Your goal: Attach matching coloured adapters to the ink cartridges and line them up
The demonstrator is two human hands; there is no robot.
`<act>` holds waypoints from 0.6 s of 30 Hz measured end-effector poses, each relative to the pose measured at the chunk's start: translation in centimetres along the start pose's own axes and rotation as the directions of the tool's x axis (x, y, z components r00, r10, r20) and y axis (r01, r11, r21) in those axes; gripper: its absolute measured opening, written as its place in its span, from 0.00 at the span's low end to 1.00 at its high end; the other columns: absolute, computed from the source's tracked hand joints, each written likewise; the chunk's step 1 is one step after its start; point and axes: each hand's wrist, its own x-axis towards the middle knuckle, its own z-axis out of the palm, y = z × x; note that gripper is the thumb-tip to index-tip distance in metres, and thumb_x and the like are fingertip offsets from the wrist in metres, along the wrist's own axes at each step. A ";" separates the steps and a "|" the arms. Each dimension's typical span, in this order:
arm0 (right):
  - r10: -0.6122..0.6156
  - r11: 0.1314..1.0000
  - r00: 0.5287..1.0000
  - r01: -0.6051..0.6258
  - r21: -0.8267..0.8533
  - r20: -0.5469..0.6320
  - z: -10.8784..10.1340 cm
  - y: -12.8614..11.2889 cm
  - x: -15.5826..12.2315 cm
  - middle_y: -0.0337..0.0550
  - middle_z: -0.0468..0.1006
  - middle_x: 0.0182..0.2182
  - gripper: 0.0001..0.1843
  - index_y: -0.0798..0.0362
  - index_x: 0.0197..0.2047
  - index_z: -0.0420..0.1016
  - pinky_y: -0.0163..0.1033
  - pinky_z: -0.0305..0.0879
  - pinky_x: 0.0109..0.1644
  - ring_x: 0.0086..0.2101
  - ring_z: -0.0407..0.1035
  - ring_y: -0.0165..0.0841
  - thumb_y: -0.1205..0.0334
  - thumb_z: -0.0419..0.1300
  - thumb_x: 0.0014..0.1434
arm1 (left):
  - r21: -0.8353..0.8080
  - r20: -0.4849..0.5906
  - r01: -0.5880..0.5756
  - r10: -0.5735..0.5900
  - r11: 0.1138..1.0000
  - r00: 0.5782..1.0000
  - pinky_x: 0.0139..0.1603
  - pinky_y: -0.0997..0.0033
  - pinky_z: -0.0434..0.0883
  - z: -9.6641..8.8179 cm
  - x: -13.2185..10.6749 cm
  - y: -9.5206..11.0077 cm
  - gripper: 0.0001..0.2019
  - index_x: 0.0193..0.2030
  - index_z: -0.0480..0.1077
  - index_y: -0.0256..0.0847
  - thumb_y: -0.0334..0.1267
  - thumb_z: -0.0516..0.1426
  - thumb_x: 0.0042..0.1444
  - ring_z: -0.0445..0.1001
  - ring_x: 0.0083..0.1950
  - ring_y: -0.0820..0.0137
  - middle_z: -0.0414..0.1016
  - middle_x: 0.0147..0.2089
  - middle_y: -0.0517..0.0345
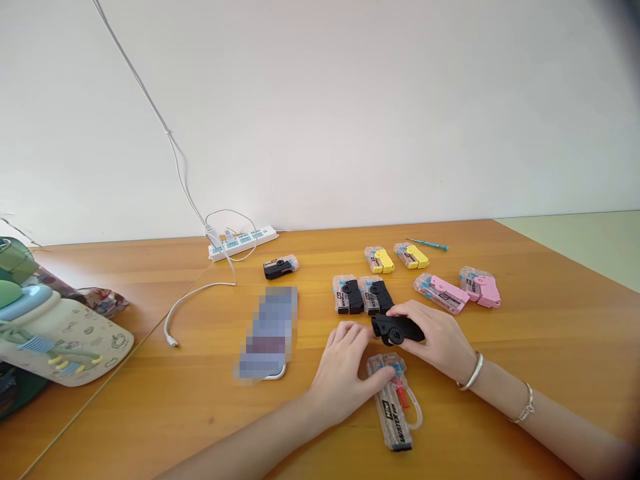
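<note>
At the far left edge of the wooden table [550,320] lies a patterned bag [60,340]. A white cable [200,290] curls across the wood from a white power strip [243,243] set against the wall. Just right of the strip lies a lone black toy water pistol [280,267], folded, and nearer the camera a blurred flat object [267,333].

The left hand [345,373] rests palm down on the table, its fingers loosely spread and gripping nothing. Its thumb touches the top end of a clear water-pistol body [395,420], which lies flat near the front edge, between the two forearms, with a red part and a clear loop on its right side.

Just behind the hands two more black folded pistols sit side by side, the first [347,295] touching the second [375,295]. The right hand [437,340] curls over a black pistol piece [397,329] and pinches it between thumb and fingers just above the wood, right beside the left fingertips. A silver bangle [473,373] circles that wrist.

Farther back are a yellow pistol [379,259] and its twin [411,255], then a thin teal screwdriver [427,244]. To the right lie one pink pistol [441,292] and another [481,287].
</note>
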 end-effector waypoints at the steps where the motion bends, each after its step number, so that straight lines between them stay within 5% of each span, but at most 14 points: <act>1: -0.007 1.000 1.000 0.007 -0.016 -0.019 0.1 -0.2 -0.1 0.42 0.77 0.33 0.08 0.52 0.40 0.66 0.35 0.65 0.32 0.31 0.72 0.32 0.61 0.55 0.56 | -0.049 -0.043 0.030 -0.032 0.998 0.999 0.53 0.59 0.60 0.0 0.0 -0.1 0.17 0.50 0.65 0.44 0.42 0.57 0.54 0.63 0.51 0.60 0.69 0.47 0.54; 6: -0.219 0.973 0.974 0.213 -0.094 -0.062 0.3 -1.3 0.0 0.39 0.72 0.23 0.12 0.51 0.29 0.61 0.34 0.60 0.24 0.22 0.64 0.30 0.53 0.51 0.60 | -0.204 -0.118 0.074 -0.099 0.976 0.988 0.51 0.63 0.62 -0.1 0.1 -0.5 0.07 0.43 0.63 0.43 0.39 0.51 0.59 0.67 0.48 0.64 0.70 0.43 0.56; 10: -0.402 0.912 0.906 0.384 -0.142 -0.134 -0.1 -1.7 0.3 0.42 0.75 0.26 0.14 0.51 0.25 0.59 0.35 0.64 0.30 0.28 0.68 0.31 0.59 0.49 0.64 | -0.178 -0.082 0.068 -0.083 0.982 0.993 0.48 0.66 0.62 -0.2 0.2 -0.2 0.03 0.37 0.64 0.42 0.37 0.52 0.57 0.68 0.44 0.65 0.71 0.40 0.58; 18: -0.443 0.889 0.867 0.392 -0.238 -0.227 -0.3 -1.7 0.0 0.43 0.79 0.35 0.10 0.52 0.27 0.66 0.40 0.68 0.40 0.38 0.70 0.35 0.66 0.54 0.60 | -0.161 -0.078 0.056 -0.069 0.985 0.995 0.46 0.66 0.62 -0.2 0.5 -0.1 0.05 0.32 0.68 0.41 0.38 0.53 0.56 0.70 0.40 0.65 0.74 0.35 0.59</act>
